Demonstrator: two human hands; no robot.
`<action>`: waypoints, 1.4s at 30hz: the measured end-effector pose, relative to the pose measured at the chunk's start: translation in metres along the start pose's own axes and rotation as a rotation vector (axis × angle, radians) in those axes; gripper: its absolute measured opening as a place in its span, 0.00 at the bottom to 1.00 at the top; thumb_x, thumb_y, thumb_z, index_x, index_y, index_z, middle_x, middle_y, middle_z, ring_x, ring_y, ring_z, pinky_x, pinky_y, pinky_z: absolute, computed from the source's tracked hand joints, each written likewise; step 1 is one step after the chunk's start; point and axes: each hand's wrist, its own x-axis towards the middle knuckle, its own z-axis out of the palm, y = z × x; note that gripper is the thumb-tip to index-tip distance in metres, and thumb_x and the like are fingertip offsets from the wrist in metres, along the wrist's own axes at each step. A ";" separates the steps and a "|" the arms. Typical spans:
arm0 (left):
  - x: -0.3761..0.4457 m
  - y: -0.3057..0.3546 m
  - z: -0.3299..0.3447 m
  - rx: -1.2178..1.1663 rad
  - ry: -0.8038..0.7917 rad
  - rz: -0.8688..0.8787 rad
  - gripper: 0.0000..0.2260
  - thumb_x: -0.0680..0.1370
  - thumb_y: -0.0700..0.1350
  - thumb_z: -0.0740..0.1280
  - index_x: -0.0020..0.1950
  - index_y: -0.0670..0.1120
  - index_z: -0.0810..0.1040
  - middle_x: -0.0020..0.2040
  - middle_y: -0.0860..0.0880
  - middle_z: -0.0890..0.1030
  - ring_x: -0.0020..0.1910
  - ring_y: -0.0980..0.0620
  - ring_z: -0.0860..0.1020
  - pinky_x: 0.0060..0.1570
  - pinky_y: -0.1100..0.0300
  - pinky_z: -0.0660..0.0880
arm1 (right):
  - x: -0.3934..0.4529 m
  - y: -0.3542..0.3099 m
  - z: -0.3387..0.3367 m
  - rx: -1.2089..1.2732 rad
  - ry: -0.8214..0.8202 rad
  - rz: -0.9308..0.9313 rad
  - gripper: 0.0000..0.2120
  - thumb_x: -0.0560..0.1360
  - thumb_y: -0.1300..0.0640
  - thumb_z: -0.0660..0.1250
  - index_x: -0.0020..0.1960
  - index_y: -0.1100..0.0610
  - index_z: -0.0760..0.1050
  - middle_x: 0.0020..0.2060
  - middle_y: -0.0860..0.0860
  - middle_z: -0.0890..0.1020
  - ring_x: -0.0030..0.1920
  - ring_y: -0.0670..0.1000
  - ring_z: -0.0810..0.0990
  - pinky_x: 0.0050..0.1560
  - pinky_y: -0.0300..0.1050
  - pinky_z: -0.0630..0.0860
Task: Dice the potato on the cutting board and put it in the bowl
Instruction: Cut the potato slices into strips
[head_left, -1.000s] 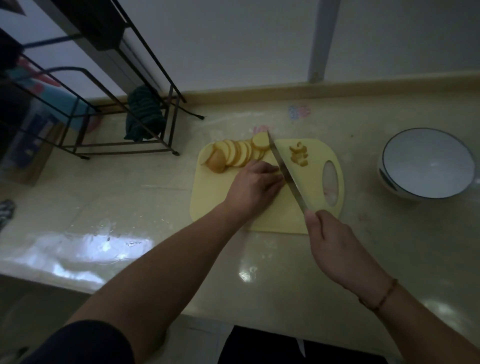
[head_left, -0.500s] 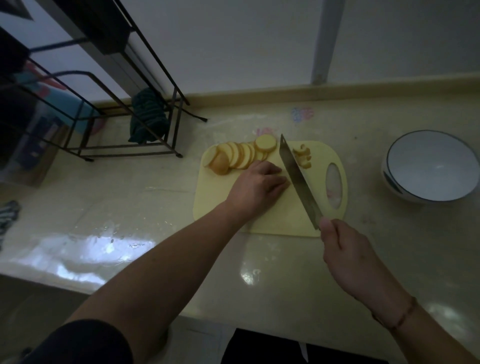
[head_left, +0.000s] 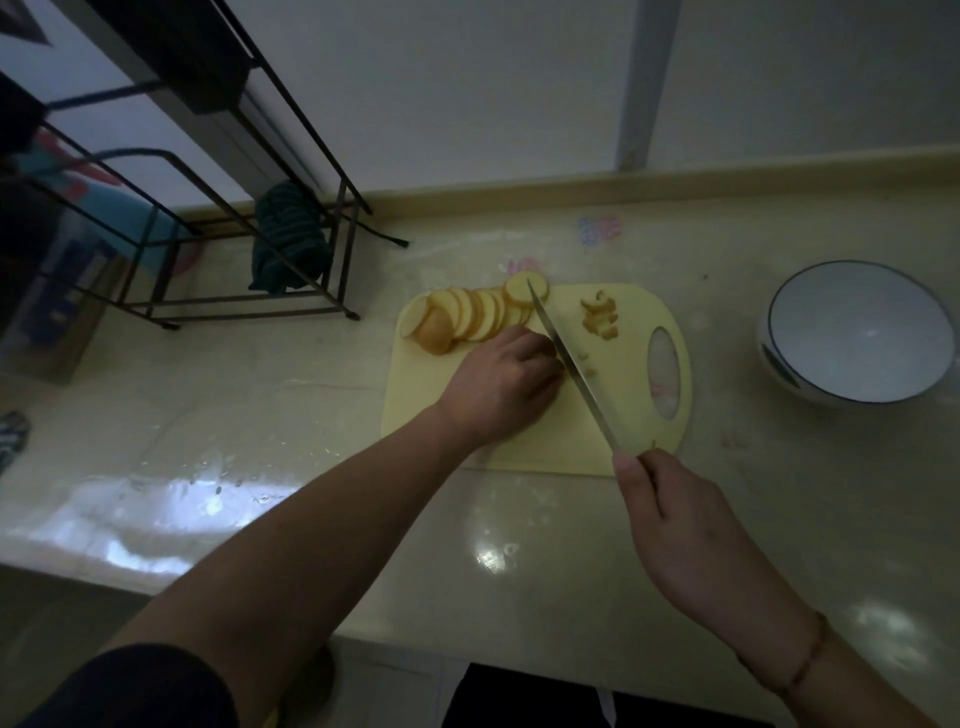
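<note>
A pale yellow cutting board (head_left: 550, 447) lies on the counter. Round potato slices (head_left: 475, 314) fan across its far left corner, and a small heap of cut potato pieces (head_left: 600, 319) sits further right. My left hand (head_left: 501, 384) rests knuckles-up on the board, fingers curled over something hidden beneath them, right beside the blade. My right hand (head_left: 685, 530) grips the handle of a long knife (head_left: 574, 366), whose blade slants across the board with its tip near the slices. A few small bits lie just right of the blade. The white bowl (head_left: 930, 364) stands to the right.
A black wire rack (head_left: 244, 223) with a dark green cloth (head_left: 288, 244) stands at the back left of the counter. The counter's front edge runs below my forearms. A wall with a raised ledge lies behind the board.
The knife swung out to the right half a second ago and now sits back against my left hand's fingers. The left hand stayed on the board.
</note>
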 end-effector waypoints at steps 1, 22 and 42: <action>0.000 0.000 0.000 -0.004 0.000 -0.001 0.09 0.77 0.43 0.70 0.52 0.40 0.85 0.50 0.42 0.83 0.46 0.41 0.79 0.40 0.50 0.78 | 0.000 0.000 0.001 -0.002 -0.002 0.002 0.19 0.80 0.43 0.52 0.38 0.54 0.68 0.29 0.50 0.74 0.30 0.45 0.73 0.29 0.35 0.65; 0.012 -0.005 -0.009 -0.090 -0.096 0.006 0.06 0.75 0.41 0.71 0.45 0.40 0.86 0.41 0.43 0.82 0.40 0.41 0.80 0.38 0.54 0.77 | 0.003 0.004 0.000 -0.033 -0.050 0.011 0.20 0.80 0.43 0.50 0.38 0.54 0.66 0.29 0.50 0.74 0.30 0.45 0.72 0.32 0.37 0.66; 0.002 0.000 -0.003 -0.138 0.013 -0.075 0.06 0.76 0.41 0.72 0.48 0.40 0.86 0.47 0.42 0.82 0.41 0.44 0.81 0.38 0.54 0.78 | 0.011 0.009 -0.016 0.044 -0.062 0.032 0.22 0.80 0.42 0.50 0.39 0.57 0.70 0.31 0.52 0.76 0.31 0.48 0.73 0.35 0.46 0.69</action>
